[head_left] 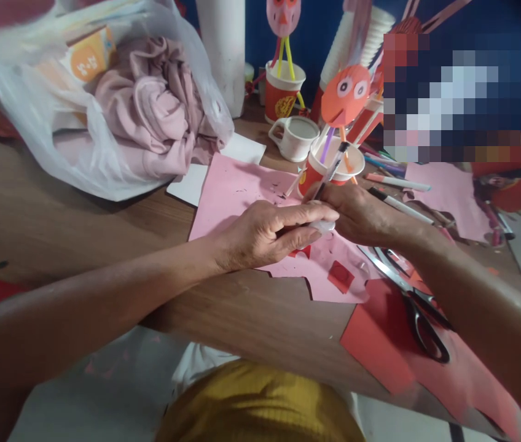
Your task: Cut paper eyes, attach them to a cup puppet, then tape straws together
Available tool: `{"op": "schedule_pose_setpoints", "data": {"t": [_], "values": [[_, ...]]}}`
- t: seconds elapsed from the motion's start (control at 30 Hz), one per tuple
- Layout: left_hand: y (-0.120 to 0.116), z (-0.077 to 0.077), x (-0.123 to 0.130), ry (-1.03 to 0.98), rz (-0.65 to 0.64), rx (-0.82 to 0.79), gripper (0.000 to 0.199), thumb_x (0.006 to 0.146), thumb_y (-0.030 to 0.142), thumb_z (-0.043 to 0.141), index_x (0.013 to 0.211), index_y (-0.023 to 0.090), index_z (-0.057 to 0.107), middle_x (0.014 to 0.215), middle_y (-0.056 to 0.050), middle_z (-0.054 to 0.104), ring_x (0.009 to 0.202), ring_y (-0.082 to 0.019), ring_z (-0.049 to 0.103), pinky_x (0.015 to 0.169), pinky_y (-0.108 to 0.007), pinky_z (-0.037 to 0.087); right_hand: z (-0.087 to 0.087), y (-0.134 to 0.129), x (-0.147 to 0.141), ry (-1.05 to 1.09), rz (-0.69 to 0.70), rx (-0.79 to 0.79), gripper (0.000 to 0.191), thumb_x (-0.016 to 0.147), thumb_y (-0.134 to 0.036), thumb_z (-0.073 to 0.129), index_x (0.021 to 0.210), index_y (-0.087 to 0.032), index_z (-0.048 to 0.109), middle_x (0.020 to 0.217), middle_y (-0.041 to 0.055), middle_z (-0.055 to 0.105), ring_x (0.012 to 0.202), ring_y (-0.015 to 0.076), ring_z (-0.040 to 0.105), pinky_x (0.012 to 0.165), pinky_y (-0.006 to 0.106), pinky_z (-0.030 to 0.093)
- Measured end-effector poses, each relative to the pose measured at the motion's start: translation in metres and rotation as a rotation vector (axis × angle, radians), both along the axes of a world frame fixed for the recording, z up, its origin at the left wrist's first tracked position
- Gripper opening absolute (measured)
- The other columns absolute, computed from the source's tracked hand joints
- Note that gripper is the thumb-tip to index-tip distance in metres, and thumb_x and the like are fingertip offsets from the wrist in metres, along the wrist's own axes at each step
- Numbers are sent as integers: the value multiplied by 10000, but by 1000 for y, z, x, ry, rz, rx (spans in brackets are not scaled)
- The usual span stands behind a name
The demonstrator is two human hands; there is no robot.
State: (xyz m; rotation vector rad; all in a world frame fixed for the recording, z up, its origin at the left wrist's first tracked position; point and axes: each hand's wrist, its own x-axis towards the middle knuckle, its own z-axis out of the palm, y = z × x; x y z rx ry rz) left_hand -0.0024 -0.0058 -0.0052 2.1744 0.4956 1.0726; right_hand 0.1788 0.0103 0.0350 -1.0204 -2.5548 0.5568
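Observation:
My right hand [350,205] is closed round a slim pen [334,164] with a dark end that points up and away; the lower end is hidden by the fingers. Against it rests my left hand [274,230], pinching a small white piece [324,226] between thumb and fingers; I cannot tell if it is paper. Both hands are over a pink paper sheet [223,190] with dark scraps on it. A small red square [340,277] with a drawn circle lies on the sheet. Scissors [408,288] lie partly spread on red paper [380,337] beside my right forearm.
A plastic bag [117,178] with pink cloth [150,104] stands at the left. Behind the hands are a white mug [295,138], a paper cup [311,169] under an orange face figure [346,95], and another cup [282,92]. Markers [401,205] lie at the right.

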Motion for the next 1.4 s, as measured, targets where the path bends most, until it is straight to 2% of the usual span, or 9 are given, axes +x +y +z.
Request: {"op": "schedule_pose_setpoints", "data": {"t": [0.13,0.43,0.6,0.73,0.9,1.03,1.2,1.3,1.4], "values": [[0,-2,0,21,21,-22,283,822,223,491,1092,187,569,690,-11,675,509,-89,571,527,-193,487,1,-5,6,-21,5,-42,193,867,-183,374,766,-140,533,746,78,605,662,146,542,599,296,452],[-3,0,-2,78,61,20,302,809,172,504,1105,144,561,683,-27,680,566,-91,591,566,-187,490,-7,-20,14,62,-24,-7,242,894,-223,349,765,-135,533,750,82,616,672,145,562,619,268,448],[-4,0,-1,74,118,81,321,790,161,531,1104,211,569,787,-24,689,581,-90,598,578,-178,501,-5,-31,18,13,-94,-69,255,888,-227,353,792,-114,561,794,101,632,690,162,581,651,299,452],[-4,-1,-1,74,109,75,327,787,154,535,1105,226,566,690,5,677,528,-84,581,521,-166,492,-6,-40,20,7,-128,-65,243,883,-212,367,832,-106,579,834,102,639,706,162,589,659,295,453],[-5,-3,-2,70,127,16,317,786,180,542,1100,212,568,730,-13,690,579,-105,603,570,-212,516,-11,-47,22,91,-134,-28,218,868,-199,390,834,-114,588,795,82,654,669,149,612,617,263,460],[-6,-4,0,16,81,-135,315,782,181,555,1094,214,571,777,-24,692,630,-116,621,622,-243,536,-7,-57,33,222,-231,-11,222,874,-194,393,773,-157,587,764,34,660,677,121,626,623,223,472],[-8,3,0,-129,97,-304,260,807,204,525,1061,230,577,647,11,647,520,-102,576,492,-228,517,-4,-82,49,259,-281,-6,161,850,-164,433,871,-189,591,798,18,666,717,124,630,630,220,504],[-5,8,-5,-164,164,-285,252,799,208,536,1043,242,584,603,22,597,462,-86,505,425,-207,463,-7,-96,56,287,-337,0,184,847,-167,436,946,-229,578,856,20,670,762,141,639,638,236,531],[2,12,-13,-126,247,-187,238,777,208,554,1009,242,598,750,-13,608,565,-102,530,502,-225,484,-13,-102,61,296,-368,34,210,845,-182,439,978,-275,571,861,19,677,748,160,649,601,257,545]]}}
